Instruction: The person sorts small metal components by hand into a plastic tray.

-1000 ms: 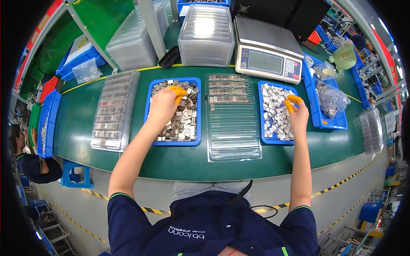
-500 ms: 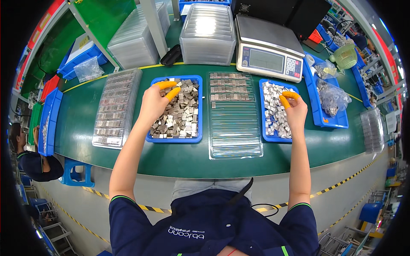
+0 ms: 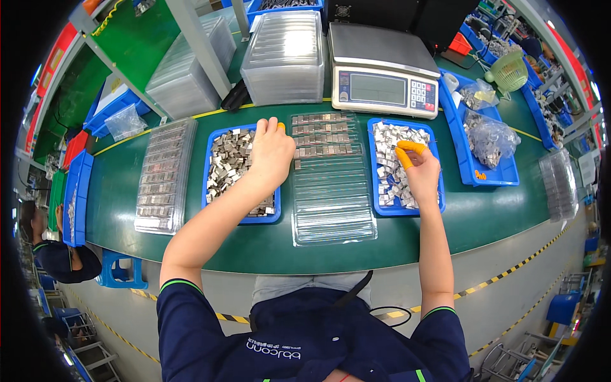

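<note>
My left hand (image 3: 272, 151) hovers at the right rim of a blue tray (image 3: 259, 219) heaped with small metal parts (image 3: 230, 153). Its fingers are curled closed, a yellow finger cot just showing; whatever they hold is hidden. Close beside it lies a clear plastic blister tray (image 3: 333, 210), its far rows filled with metal pieces (image 3: 321, 137). Over a second blue tray (image 3: 407, 211) of loose silvery-white parts (image 3: 389, 172), my right hand (image 3: 422, 175) has its yellow-capped thumb and index finger slightly apart. Nothing shows between them.
Behind the trays stand a digital scale (image 3: 382, 89) and stacked clear trays (image 3: 283, 63). A filled blister tray (image 3: 164, 178) lies at left. On the right is a blue bin (image 3: 490, 176) with plastic bags. A co-worker (image 3: 63, 258) sits at far left.
My left hand has moved right across its blue tray to the blister tray's edge, its fingers turning from view. My right hand stays over its parts. The whole view has shifted slightly.
</note>
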Demonstrator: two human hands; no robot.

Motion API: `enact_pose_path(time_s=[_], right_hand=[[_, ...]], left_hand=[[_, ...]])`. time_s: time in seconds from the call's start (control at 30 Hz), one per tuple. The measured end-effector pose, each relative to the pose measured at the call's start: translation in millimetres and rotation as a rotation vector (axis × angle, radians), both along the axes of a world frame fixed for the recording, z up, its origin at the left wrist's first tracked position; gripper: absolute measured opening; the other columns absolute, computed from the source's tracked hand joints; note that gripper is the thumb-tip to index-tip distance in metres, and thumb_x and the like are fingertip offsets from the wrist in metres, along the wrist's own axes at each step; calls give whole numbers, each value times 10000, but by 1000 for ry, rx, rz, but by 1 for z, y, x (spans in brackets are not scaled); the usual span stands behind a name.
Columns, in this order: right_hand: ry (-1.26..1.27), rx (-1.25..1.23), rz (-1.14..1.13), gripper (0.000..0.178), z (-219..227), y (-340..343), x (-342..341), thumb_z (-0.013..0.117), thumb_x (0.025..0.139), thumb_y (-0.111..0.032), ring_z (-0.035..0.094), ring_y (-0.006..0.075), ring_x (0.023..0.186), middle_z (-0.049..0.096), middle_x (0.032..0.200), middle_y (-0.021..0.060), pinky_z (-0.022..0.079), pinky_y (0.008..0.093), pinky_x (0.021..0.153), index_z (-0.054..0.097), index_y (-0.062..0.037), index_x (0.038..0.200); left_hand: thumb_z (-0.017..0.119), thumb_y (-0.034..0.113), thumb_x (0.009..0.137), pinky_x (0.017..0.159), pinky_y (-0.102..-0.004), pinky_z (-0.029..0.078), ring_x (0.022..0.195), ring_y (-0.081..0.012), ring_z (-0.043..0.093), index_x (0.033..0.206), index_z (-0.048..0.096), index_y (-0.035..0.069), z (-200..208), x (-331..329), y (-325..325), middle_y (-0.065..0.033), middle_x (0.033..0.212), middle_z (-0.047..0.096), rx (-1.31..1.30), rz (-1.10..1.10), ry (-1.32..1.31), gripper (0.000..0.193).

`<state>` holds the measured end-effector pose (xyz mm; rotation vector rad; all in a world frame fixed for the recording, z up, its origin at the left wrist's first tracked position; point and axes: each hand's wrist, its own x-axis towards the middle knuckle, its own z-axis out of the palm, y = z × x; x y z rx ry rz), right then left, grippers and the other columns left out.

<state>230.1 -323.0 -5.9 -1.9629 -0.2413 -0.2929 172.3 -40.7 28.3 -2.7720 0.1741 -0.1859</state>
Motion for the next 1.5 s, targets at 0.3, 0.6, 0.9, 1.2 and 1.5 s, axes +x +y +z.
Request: enact_pose_path(time_s=[0.3, 0.6, 0.9, 1.2, 1.5], right_hand=[[108, 327, 14, 205, -8, -7, 3, 616, 830, 10, 662, 200, 865, 627, 926, 95, 523, 239, 712, 609, 28, 1035], [209, 294, 326, 223, 40, 56, -33, 621, 833, -15, 639, 166, 838, 639, 959, 105, 518, 253, 750, 604, 31, 1051], [145, 270, 477, 193, 33, 112, -56, 674, 785, -40, 622, 139, 822, 649, 928, 62, 496, 251, 751, 668, -35, 978], [50, 283, 328, 198, 23, 113, -66, 688, 758, -17, 630, 153, 811, 663, 932, 84, 494, 246, 762, 685, -33, 955], [217, 298, 437, 224, 20, 108, -67, 678, 765, -2, 604, 131, 819, 651, 938, 80, 497, 238, 737, 687, -42, 985]], left_hand=[[663, 86, 658, 809, -330, 365, 838, -221, 528, 737, 692, 44, 2, 8, -1, -94, 774, 595, -17, -23, -22, 95], [564, 105, 888, 647, -178, 501, 729, -102, 597, 1139, 544, -24, 6, -35, 19, -104, 912, 641, -2370, 283, 522, 283], [605, 126, 863, 714, -227, 504, 793, -131, 627, 1067, 585, -12, -7, -61, -3, -102, 925, 653, -2314, 187, 414, 247], [657, 48, 807, 681, -227, 496, 731, -118, 613, 926, 604, -25, -26, -65, -5, -89, 857, 650, -2254, 153, 190, 149], [601, 73, 860, 736, -245, 481, 806, -150, 614, 1027, 581, -35, -31, -66, -3, -128, 930, 647, -2508, 80, 226, 200]])
